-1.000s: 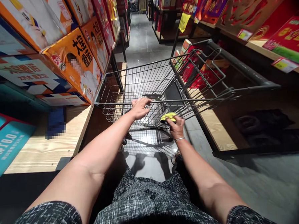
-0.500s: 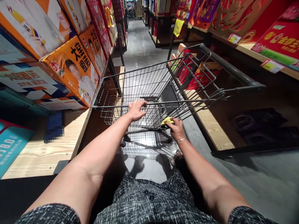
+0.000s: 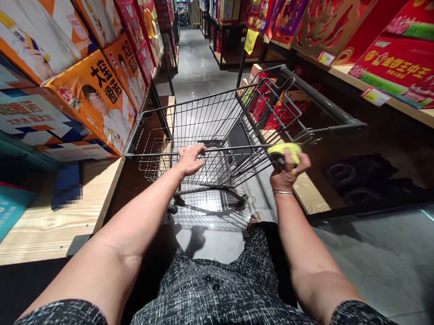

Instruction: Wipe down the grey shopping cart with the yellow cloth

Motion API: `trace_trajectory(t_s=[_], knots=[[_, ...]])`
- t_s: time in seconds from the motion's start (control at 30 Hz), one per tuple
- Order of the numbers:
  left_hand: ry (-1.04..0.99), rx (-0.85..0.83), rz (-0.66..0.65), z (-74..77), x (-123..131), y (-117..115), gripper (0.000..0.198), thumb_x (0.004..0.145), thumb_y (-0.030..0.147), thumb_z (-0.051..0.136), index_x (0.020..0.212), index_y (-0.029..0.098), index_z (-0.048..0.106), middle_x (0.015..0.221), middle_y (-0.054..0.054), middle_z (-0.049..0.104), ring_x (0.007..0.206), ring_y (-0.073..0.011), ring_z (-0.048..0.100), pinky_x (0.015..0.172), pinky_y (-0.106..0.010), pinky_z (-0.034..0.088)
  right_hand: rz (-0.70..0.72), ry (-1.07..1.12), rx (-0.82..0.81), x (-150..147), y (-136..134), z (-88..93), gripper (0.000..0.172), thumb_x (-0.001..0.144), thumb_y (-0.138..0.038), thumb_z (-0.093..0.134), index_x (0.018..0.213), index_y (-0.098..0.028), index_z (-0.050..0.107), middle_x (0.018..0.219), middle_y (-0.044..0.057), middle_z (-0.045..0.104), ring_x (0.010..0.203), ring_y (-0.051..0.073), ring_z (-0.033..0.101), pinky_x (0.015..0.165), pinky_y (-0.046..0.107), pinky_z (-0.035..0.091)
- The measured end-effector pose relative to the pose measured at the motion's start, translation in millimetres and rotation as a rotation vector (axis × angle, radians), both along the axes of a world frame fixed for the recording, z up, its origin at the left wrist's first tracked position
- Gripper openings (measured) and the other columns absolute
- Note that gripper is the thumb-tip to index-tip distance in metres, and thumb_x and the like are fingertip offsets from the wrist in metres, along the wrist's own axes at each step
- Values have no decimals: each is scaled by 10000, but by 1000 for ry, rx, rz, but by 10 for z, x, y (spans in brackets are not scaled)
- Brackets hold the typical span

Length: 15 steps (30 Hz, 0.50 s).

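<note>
A dark wire shopping cart (image 3: 214, 109) stands sideways before me, its handle toward the right. My left hand (image 3: 192, 160) grips the near top rail of the basket, fingers over the wire and thumb below. Bunched in my right hand (image 3: 288, 171) is a yellow cloth (image 3: 286, 152) with a dark patch on it. The cloth is against the same rail, close to the handle end. My fingers are wrapped round its near side, and part of it is hidden by them.
Orange boxes (image 3: 90, 96) are stacked on a wooden shelf (image 3: 91, 203) at left, where a dark blue item (image 3: 66, 185) lies. Red gift boxes (image 3: 397, 70) line the right shelf. Grey aisle floor (image 3: 193, 52) runs ahead between shelves. Dark bundles (image 3: 370, 178) sit under the right shelf.
My right hand has moved up and to the right with the yellow cloth, from low on the basket side to the top rail. My left hand keeps its place on the rail.
</note>
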<state>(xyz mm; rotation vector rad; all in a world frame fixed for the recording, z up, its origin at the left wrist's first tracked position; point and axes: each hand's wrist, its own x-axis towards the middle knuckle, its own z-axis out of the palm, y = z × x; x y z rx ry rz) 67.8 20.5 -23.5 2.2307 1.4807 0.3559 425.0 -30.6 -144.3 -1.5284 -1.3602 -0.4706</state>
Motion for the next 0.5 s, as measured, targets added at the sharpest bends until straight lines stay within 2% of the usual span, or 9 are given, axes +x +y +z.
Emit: trace_trajectory(t_s=[0.07,0.17,0.27,0.37,0.43,0.5], knots=[[9,3,-2,-14,4,19,481,740,172,533,1202,302,555,1217,-14,653,1207,-294,494,1107,-504,279,17,51,-136,-322,-103,-421,555,792,-88,520,1319,-242,608,1368,148,350,1335,342,374,1082,594,402],[9,6,-5,-26,14,37,497,734,169,528,1210,308,553,1232,-18,648,1214,-301,489,1102,-510,284,133,80,-491,-782,-226,-978,576,694,-29,502,1217,-222,649,1311,141,437,1287,308,418,1083,536,417],[6,2,-12,-19,19,36,516,726,162,518,1222,298,557,1236,-26,642,1221,-302,487,1106,-512,283,254,59,-652,-1052,-254,-1281,540,644,-25,514,1122,-205,688,1218,125,549,1223,280,464,1059,475,426],[8,-10,-14,-5,12,25,522,722,156,507,1222,298,558,1228,-22,639,1209,-298,492,1116,-514,274,342,24,-691,-1097,-203,-1310,491,609,-39,513,1022,-201,724,1124,97,626,1154,250,507,1010,413,446],[6,-11,-17,-2,3,20,533,717,153,505,1228,298,553,1231,-21,638,1217,-298,486,1122,-513,267,359,-4,-688,-1016,-163,-1197,480,594,-43,513,984,-200,744,1090,90,643,1108,239,526,993,397,456],[2,-7,-20,-5,-4,17,541,712,153,509,1233,295,546,1231,-21,637,1228,-300,482,1127,-512,261,338,-30,-665,-847,-144,-981,490,621,-42,512,1011,-202,761,1122,102,633,1096,244,524,993,409,456]])
